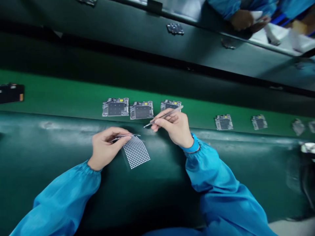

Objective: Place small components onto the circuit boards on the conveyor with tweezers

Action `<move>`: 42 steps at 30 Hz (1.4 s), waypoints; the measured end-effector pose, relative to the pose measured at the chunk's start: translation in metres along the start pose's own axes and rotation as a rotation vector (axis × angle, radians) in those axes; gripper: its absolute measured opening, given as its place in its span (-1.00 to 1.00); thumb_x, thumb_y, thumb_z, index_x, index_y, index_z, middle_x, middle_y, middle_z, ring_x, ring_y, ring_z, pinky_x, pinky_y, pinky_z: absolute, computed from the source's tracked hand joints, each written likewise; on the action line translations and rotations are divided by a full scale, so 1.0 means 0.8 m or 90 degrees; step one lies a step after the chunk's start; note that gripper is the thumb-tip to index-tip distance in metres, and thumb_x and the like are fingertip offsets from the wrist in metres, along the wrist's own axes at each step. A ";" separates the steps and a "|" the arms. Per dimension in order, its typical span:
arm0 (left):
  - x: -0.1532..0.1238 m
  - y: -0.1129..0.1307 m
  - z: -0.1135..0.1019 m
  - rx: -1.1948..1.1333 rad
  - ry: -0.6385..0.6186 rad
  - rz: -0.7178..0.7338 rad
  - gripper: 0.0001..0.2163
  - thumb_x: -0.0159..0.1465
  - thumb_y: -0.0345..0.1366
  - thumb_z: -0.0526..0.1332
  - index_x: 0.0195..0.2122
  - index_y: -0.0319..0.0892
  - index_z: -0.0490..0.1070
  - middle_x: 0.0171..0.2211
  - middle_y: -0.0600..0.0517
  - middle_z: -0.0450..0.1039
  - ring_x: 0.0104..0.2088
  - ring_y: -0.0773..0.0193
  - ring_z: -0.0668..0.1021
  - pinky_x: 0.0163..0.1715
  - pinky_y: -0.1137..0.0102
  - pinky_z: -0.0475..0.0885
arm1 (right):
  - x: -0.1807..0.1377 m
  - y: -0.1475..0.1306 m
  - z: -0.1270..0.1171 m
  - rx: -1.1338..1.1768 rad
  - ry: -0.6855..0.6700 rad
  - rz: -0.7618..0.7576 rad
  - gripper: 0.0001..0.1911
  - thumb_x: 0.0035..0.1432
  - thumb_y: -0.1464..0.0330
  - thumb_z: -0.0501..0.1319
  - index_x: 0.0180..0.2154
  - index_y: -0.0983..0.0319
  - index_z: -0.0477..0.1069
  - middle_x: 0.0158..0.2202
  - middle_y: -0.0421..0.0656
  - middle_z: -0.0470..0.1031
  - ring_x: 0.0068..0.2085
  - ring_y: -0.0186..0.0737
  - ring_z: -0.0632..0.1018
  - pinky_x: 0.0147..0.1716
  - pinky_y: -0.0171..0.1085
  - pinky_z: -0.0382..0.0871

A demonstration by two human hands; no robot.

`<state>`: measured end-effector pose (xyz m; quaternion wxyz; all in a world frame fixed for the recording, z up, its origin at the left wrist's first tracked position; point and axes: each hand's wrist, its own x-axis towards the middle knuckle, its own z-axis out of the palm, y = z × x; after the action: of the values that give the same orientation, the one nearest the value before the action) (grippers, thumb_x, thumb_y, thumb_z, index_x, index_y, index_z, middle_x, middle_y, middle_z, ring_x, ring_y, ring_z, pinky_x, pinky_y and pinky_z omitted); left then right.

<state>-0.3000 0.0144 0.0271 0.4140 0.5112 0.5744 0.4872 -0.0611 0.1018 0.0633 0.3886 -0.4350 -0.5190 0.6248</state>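
My left hand (pixel 108 144) pinches the top edge of a sheet of small round white stickers (pixel 136 152), which hangs down and curves toward me. A thin, flat edge, perhaps a circuit board, also shows between those fingers; its kind I cannot make out. In my right hand (pixel 173 127) is a pair of metal tweezers (pixel 169 113), tips pointing left and down, a little above and right of the sheet and apart from it. Whether the tips hold a sticker is too small to tell. Behind the right hand lies a circuit board (pixel 169 104), partly covered by it.
Two more circuit boards, one left (pixel 115 107) and one beside it (pixel 141 110), lie on the green strip (pixel 61 95). Further boards (pixel 223 122) sit to the right. A dark panel (pixel 11 93) is at far left. Across the bench, a co-worker's hands (pixel 242 20) hold something white.
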 end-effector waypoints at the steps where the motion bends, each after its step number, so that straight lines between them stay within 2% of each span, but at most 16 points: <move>1: -0.001 -0.001 0.001 0.008 0.002 0.000 -0.91 0.18 -0.37 0.47 -0.29 -0.11 0.63 -0.32 0.06 0.69 -0.29 0.27 0.71 -0.22 0.43 0.65 | 0.006 0.002 -0.016 -0.013 0.034 -0.018 -0.79 0.15 0.28 0.46 -0.31 0.28 0.55 -0.47 -0.14 0.65 -0.47 -0.22 0.66 -0.40 -0.24 0.66; 4: -0.004 -0.002 -0.002 0.038 0.000 0.011 -0.89 0.17 -0.35 0.48 -0.27 -0.10 0.64 -0.30 0.06 0.69 -0.27 0.25 0.72 -0.19 0.41 0.66 | 0.029 0.009 -0.066 -0.050 0.144 -0.058 -0.73 0.09 0.25 0.49 -0.32 0.28 0.52 -0.50 -0.16 0.62 -0.49 -0.24 0.64 -0.44 -0.27 0.64; 7: -0.009 0.004 -0.016 0.064 0.002 0.018 -0.87 0.19 -0.33 0.47 -0.24 -0.09 0.64 -0.26 0.06 0.70 -0.24 0.22 0.72 -0.16 0.37 0.66 | 0.054 0.015 -0.092 -0.065 0.194 -0.057 -0.68 0.04 0.23 0.51 -0.33 0.31 0.50 -0.54 -0.17 0.59 -0.54 -0.27 0.61 -0.50 -0.31 0.61; 11: -0.010 0.019 -0.024 0.091 -0.040 0.031 -0.86 0.20 -0.31 0.47 -0.20 -0.08 0.64 -0.21 0.05 0.70 -0.19 0.18 0.72 -0.11 0.32 0.67 | 0.074 0.021 -0.086 -0.085 0.177 -0.014 -0.63 0.02 0.20 0.51 -0.33 0.30 0.45 -0.56 -0.17 0.58 -0.56 -0.26 0.61 -0.55 -0.33 0.59; 15: 0.003 0.024 -0.003 0.072 -0.077 0.053 -0.86 0.22 -0.29 0.46 -0.19 -0.07 0.64 -0.20 0.04 0.70 -0.18 0.17 0.72 -0.12 0.32 0.67 | 0.078 0.028 -0.081 -0.091 0.164 0.004 -0.65 0.06 0.20 0.49 -0.32 0.29 0.43 -0.54 -0.15 0.59 -0.60 -0.27 0.59 -0.63 -0.36 0.52; 19: 0.011 0.018 0.011 0.058 -0.065 0.054 -0.86 0.21 -0.29 0.46 -0.19 -0.08 0.64 -0.23 0.04 0.70 -0.21 0.16 0.72 -0.14 0.31 0.68 | 0.075 0.035 -0.088 -0.092 0.164 0.001 -0.68 0.09 0.23 0.47 -0.30 0.30 0.44 -0.53 -0.15 0.59 -0.60 -0.29 0.58 -0.65 -0.38 0.49; 31: 0.005 0.015 0.005 0.066 -0.062 0.041 -0.86 0.21 -0.29 0.47 -0.20 -0.05 0.64 -0.22 0.07 0.70 -0.21 0.21 0.72 -0.13 0.39 0.66 | 0.064 0.034 -0.101 -0.117 0.181 -0.003 -0.69 0.09 0.24 0.45 -0.30 0.31 0.44 -0.53 -0.16 0.59 -0.60 -0.32 0.56 -0.64 -0.40 0.46; 39: 0.005 0.015 0.004 0.071 -0.063 0.040 -0.85 0.20 -0.27 0.47 -0.20 -0.04 0.64 -0.23 0.07 0.70 -0.22 0.20 0.72 -0.14 0.36 0.67 | 0.053 0.038 -0.116 -0.109 0.191 -0.023 -0.61 0.04 0.17 0.50 -0.29 0.31 0.45 -0.49 -0.12 0.62 -0.55 -0.30 0.60 -0.54 -0.36 0.54; 42: 0.005 0.014 0.004 0.076 -0.054 0.040 -0.84 0.19 -0.28 0.48 -0.19 -0.06 0.65 -0.22 0.05 0.70 -0.21 0.18 0.72 -0.13 0.34 0.67 | 0.044 0.025 -0.108 -0.110 0.204 -0.030 -0.60 0.03 0.16 0.51 -0.30 0.29 0.47 -0.50 -0.14 0.61 -0.53 -0.28 0.61 -0.51 -0.34 0.56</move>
<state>-0.2953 0.0190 0.0379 0.3916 0.5729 0.5679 0.4426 0.0087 0.1585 0.0312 0.4422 -0.5482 -0.5123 0.4915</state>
